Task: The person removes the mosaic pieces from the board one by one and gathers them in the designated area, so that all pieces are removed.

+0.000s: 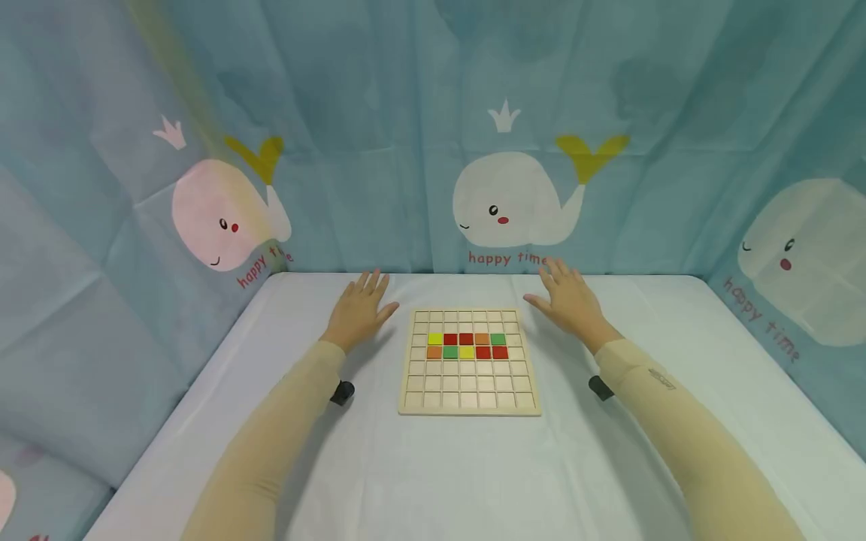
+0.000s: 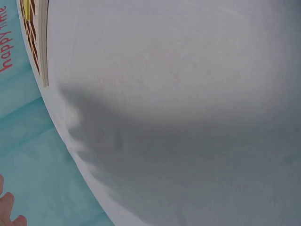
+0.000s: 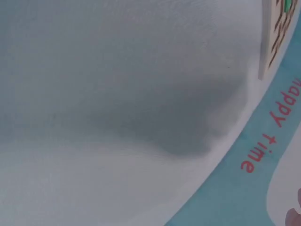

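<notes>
A square wooden grid board (image 1: 468, 383) lies on the white table, with two rows of coloured tiles across its middle. The upper row runs yellow (image 1: 436, 340), red, red, orange, green; the lower one orange, green, yellow, red, red. Left of the board, my left hand (image 1: 357, 309) hovers above the table with fingers spread, holding nothing. On the other side my right hand (image 1: 570, 302) is likewise raised, its fingers extended and nothing in it. Only fingertips of each hand show in the wrist views, along with a corner of the board (image 2: 43, 47).
A white cloth covers the table (image 1: 467, 473). Behind and at both sides hangs a blue curtain (image 1: 379, 150) printed with whales and "happy time" lettering, close to the table's back edge. Dark wrist-camera mounts (image 1: 343, 392) sit under both forearms.
</notes>
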A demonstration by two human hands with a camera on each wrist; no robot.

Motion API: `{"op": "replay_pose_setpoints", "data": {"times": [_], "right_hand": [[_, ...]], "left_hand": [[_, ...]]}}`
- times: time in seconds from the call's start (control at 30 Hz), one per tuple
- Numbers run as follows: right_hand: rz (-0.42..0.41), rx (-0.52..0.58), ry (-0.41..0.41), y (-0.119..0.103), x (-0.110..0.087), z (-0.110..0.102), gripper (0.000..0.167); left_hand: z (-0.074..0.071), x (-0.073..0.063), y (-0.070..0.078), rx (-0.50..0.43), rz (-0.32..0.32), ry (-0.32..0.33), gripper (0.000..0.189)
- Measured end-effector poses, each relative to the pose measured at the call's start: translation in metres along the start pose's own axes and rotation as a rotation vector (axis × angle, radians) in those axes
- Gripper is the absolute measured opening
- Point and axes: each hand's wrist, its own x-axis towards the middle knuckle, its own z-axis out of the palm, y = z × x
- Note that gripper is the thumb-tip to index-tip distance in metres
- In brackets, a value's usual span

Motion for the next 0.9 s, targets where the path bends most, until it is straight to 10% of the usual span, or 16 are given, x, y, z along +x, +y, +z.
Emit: {"op": "replay_pose_setpoints", "data": {"times": [0.9], "right_hand": [[-0.030, 0.122, 0.018, -0.017, -0.011, 0.011, 0.079]], "left_hand": [[0.004, -0.013, 0.006, -0.008, 0.084, -0.032, 0.068]]}}
